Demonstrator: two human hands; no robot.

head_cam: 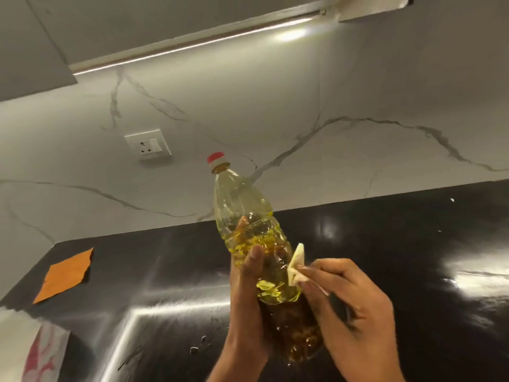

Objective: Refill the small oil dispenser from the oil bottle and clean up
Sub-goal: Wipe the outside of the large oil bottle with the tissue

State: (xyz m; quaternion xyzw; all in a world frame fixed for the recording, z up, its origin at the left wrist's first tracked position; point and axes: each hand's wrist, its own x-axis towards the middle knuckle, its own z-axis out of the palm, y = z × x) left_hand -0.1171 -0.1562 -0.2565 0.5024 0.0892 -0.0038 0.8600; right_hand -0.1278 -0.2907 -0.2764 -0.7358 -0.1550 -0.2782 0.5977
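1. Oil bottle (249,213): clear plastic, red cap (215,158) on, held off the black table (413,244), tilted with the cap pointing up and away toward the wall. Yellow oil fills the lower part.
2. Left hand (248,299): wrapped round the bottle's lower body from the left, thumb lying across the front, a fingertip showing behind the bottle. Grip pressed round the bottle.
3. Right hand (349,304): grip pinching a small folded pale cloth or tissue (296,267), which touches the bottle's right side.
4. Small drops or specks on the table just below the hands.
5. Orange cloth (64,274) flat on the table, far left.
6. Marble-look wall behind, with a white socket (147,144).
7. Oil dispenser not seen.
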